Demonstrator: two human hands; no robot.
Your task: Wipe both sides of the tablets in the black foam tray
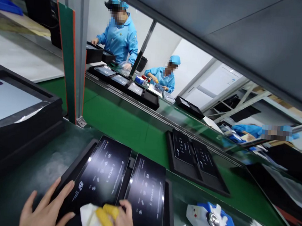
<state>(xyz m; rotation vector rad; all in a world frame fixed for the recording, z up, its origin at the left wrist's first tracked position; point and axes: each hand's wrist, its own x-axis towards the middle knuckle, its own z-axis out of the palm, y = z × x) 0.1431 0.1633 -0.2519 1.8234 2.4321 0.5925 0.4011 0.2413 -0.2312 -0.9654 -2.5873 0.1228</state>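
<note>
My left hand (48, 206) lies with its fingers spread at the near left side of a black tray (170, 212), touching its edge or the tablet beside it. In my right hand (124, 220), which wears yellow finger cots, a crumpled white wipe (88, 217) is pinched. It is over the lower end of the left tablet (100, 171), near the gap between the two. Another tablet (147, 196) sits to the right in the same tray. Both have dark screens covered with printed icons and text.
Across the green conveyor belt (101, 109) lies another black tray (198, 177) with two tablets. White wipes and a blue packet (226, 223) with a metal-topped bottle are at right. A metal post (78, 51) rises at left, beside stacked trays (22, 123). Co-workers in blue (120, 37) stand or sit beyond.
</note>
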